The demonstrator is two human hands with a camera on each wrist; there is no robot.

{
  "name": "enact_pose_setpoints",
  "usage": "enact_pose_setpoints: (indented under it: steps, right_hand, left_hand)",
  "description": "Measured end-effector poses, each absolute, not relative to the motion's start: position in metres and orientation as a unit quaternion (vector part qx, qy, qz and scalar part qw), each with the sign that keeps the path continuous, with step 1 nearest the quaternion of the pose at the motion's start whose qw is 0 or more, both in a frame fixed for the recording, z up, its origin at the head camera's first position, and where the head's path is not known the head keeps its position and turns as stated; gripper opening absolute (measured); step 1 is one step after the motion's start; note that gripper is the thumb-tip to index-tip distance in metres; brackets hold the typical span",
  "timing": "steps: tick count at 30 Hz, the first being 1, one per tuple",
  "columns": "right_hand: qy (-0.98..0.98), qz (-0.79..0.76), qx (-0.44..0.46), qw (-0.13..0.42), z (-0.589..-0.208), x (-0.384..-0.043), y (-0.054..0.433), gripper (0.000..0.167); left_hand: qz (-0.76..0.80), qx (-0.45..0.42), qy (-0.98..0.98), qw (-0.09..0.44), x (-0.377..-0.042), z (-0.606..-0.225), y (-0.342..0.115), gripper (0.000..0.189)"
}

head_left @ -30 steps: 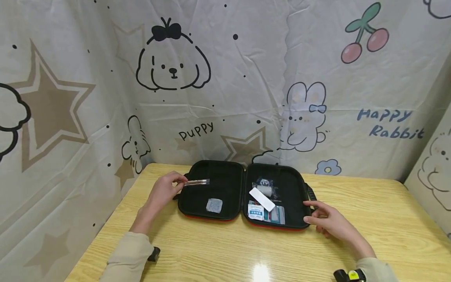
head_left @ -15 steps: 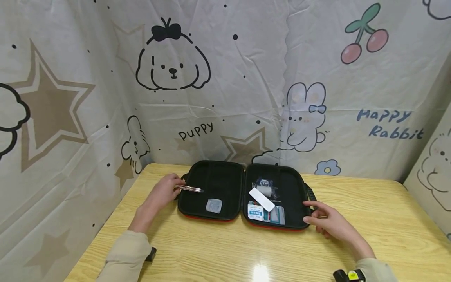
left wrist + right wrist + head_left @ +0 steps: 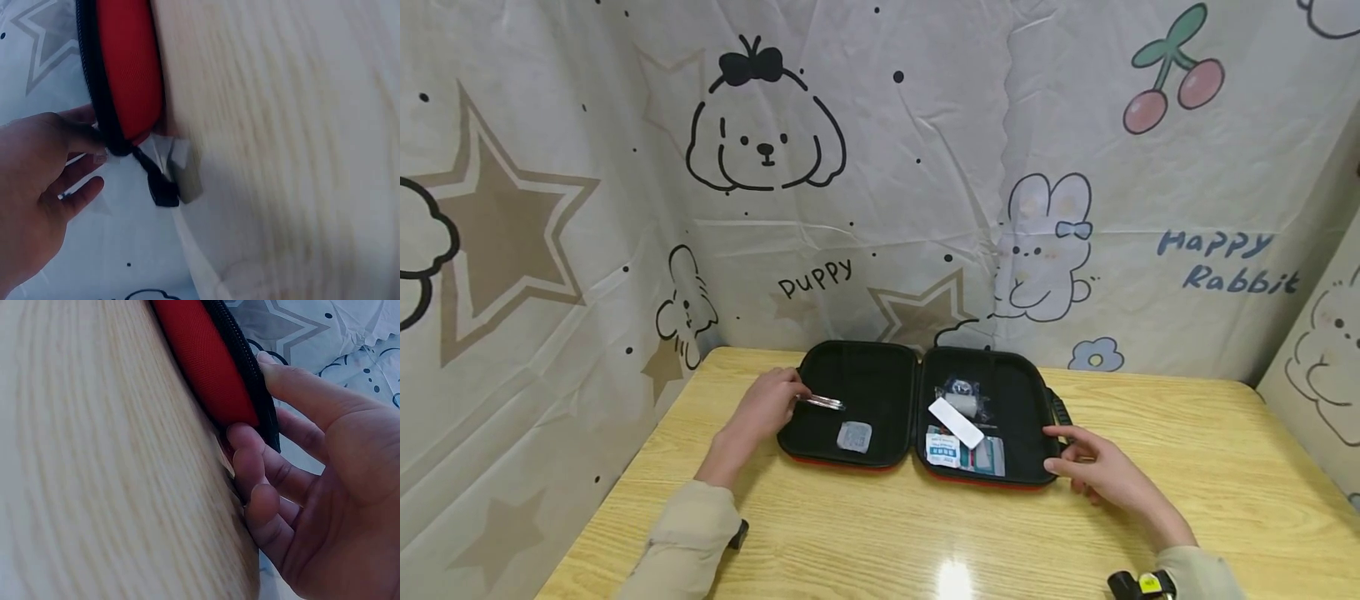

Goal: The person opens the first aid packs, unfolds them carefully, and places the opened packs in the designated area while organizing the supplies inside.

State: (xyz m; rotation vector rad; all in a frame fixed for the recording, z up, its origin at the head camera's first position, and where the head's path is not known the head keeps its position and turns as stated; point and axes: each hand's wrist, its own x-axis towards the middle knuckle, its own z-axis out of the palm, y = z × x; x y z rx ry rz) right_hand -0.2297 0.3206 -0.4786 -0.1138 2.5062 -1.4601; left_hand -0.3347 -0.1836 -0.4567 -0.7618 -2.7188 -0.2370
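Observation:
A black-lined case (image 3: pixel 880 367) with a red outer shell lies unfolded on the table. My left hand (image 3: pixel 769 404) pinches one end of a slim clear packet of sticks, seemingly swabs (image 3: pixel 823 402), over the left half. A small greyish-white square packet (image 3: pixel 854 437) lies in that half. The right half holds a white bar-shaped item (image 3: pixel 956 422), a wrapped white roll (image 3: pixel 964 405), a dark blue packet (image 3: pixel 961 387) and flat printed sachets (image 3: pixel 943 448). At the right rim, my right hand (image 3: pixel 1101 471) grips the case with thumb above and fingers below, clearer in the right wrist view.
The wooden table (image 3: pixel 880 533) extends in front of the case and to its right. A patterned cloth (image 3: pixel 880 167) hangs right behind the table's back edge. A black handle (image 3: pixel 1060 410) sticks out from the case's right side.
The slim packet has swung from nearly level to tilted down at its right end. My left hand first drew back left, then came right again. My right hand stays at the rim.

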Motion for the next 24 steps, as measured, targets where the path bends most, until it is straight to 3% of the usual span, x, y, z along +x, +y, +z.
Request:
enact_pose_setpoints:
  steps: [6, 13, 24]
  right_hand:
    - [0.857, -0.500, -0.046, 0.118, -0.478, -0.230, 0.320, 0.066]
    - [0.854, -0.503, -0.043, 0.122, -0.480, -0.229, 0.320, 0.066]
    - [0.856, -0.500, -0.035, 0.123, -0.479, -0.229, 0.320, 0.067]
  left_hand:
    - [-0.092, -0.255, -0.954, 0.128, -0.333, -0.456, -0.174, 0.029]
    - [-0.089, -0.275, -0.956, 0.058, -0.332, -0.458, -0.159, 0.032]
    - [-0.156, -0.225, -0.961, 0.032, -0.333, -0.453, -0.143, 0.013]
